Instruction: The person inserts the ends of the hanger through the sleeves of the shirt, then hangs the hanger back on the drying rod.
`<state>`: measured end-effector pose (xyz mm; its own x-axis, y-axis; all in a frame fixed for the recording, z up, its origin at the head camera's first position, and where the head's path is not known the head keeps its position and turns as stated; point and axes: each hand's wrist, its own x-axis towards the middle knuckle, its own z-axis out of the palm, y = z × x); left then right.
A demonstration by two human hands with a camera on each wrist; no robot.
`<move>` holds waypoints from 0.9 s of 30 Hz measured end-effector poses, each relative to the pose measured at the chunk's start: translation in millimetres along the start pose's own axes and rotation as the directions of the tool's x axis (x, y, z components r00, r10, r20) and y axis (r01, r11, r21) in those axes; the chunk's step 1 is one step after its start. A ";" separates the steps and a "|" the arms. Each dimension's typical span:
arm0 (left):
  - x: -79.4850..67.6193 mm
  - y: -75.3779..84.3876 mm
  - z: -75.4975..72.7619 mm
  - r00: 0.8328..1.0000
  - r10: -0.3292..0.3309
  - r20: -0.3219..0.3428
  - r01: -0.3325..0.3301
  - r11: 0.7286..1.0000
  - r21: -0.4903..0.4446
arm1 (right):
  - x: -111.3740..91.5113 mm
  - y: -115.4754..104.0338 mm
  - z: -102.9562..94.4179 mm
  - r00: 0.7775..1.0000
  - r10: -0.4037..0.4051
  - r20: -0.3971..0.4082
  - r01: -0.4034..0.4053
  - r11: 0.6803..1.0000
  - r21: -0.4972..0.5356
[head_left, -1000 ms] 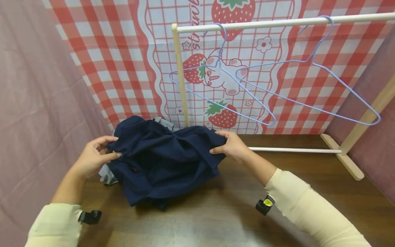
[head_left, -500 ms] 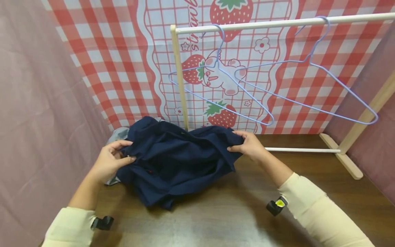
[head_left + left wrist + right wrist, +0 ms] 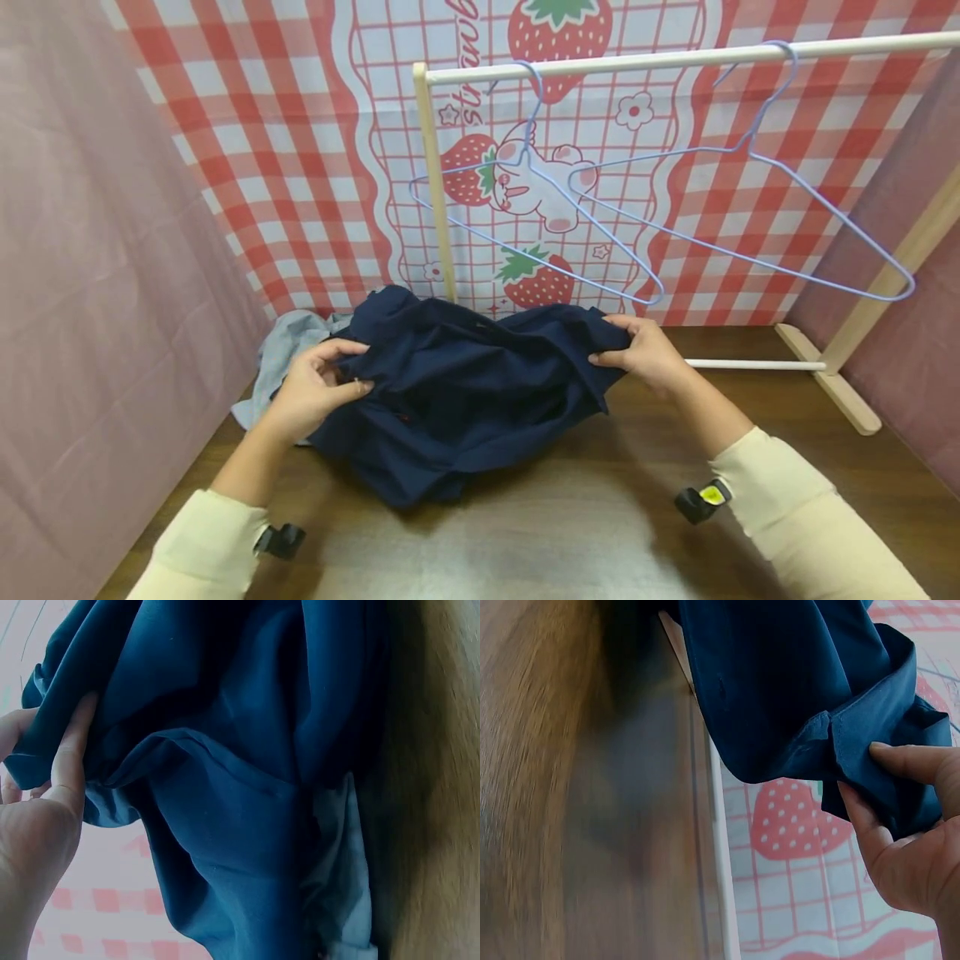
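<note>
Between both hands spreads a crumpled navy blue garment [image 3: 480, 375], its folds sagging low over the wooden table. My left hand [image 3: 315, 387] pinches its left side between thumb and fingers; the left wrist view has the navy cloth [image 3: 225, 802] draping down from that hand [image 3: 45, 802]. At the opposite end my right hand [image 3: 641, 354] grips a gathered edge, and a stitched seam shows near the thumb of this hand [image 3: 907, 825] in the right wrist view. A light grey-blue garment [image 3: 288, 337] lies bunched behind the left hand, partly covered by the navy one.
A wooden rack with a white rail [image 3: 637, 62] stands at the back, its right foot [image 3: 828, 379] on the table. Two lilac wire hangers [image 3: 592, 221] [image 3: 832, 208] hang from it. Behind is a red checked strawberry cloth [image 3: 277, 150]; a pink curtain [image 3: 97, 292] borders the left.
Both hands have moved to the right, carrying the navy garment along. More of the grey-blue garment on the left has come into sight.
</note>
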<state>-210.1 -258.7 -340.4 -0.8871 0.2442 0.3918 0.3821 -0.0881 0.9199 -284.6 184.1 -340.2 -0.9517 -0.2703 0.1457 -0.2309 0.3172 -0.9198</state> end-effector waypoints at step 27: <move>23.4 -3.8 64.5 0.998 -0.039 0.058 0.033 0.993 0.110 | -43.6 24.1 -81.8 0.999 -0.053 0.008 0.052 0.997 0.058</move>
<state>-215.6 -190.5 -335.8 -0.8850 0.3027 0.3537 0.3788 0.0267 0.9251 -265.3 277.8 -338.9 -0.9366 -0.2936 0.1911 -0.2680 0.2492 -0.9306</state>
